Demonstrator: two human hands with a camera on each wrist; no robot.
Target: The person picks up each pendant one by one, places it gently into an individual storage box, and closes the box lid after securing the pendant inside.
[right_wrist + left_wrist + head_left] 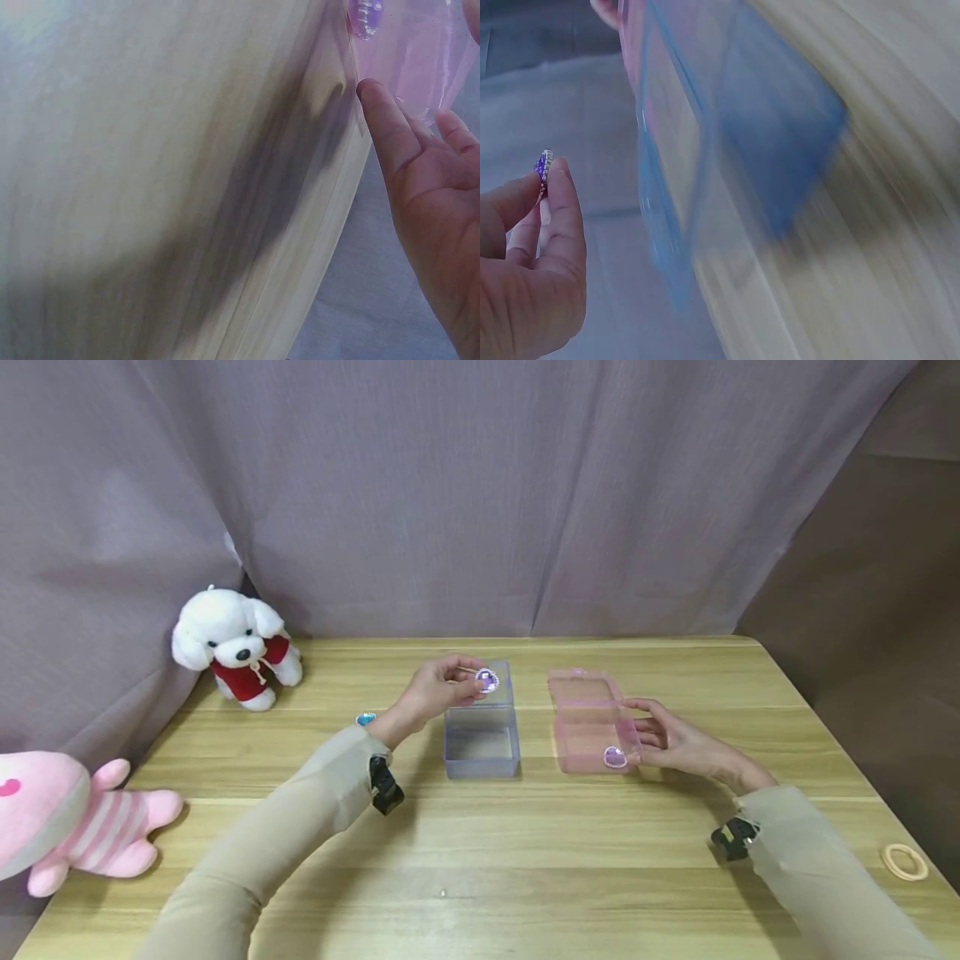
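My left hand [442, 683] pinches a purple oval gem [487, 681] with a beaded rim between thumb and fingers. It is held over the lid of an open clear bluish box [482, 767]. In the left wrist view the gem [543, 166] shows edge-on at the fingertips, and the blue box [780, 127] is blurred. At the right side of an open clear pink box [573, 752], my right hand [678, 743] has its fingers extended along the wall. Another purple gem [615, 757] lies at that box's front right corner, beside the thumb. The right wrist view shows this gem [366, 19] apart from the thumb.
A blue gem [365, 718] lies on the wooden table [525, 860], left of the blue box and partly behind my left wrist. A white plush dog [240, 647] and a pink striped plush toy [90, 822] are at the left. At the right edge lies a wooden ring [904, 862].
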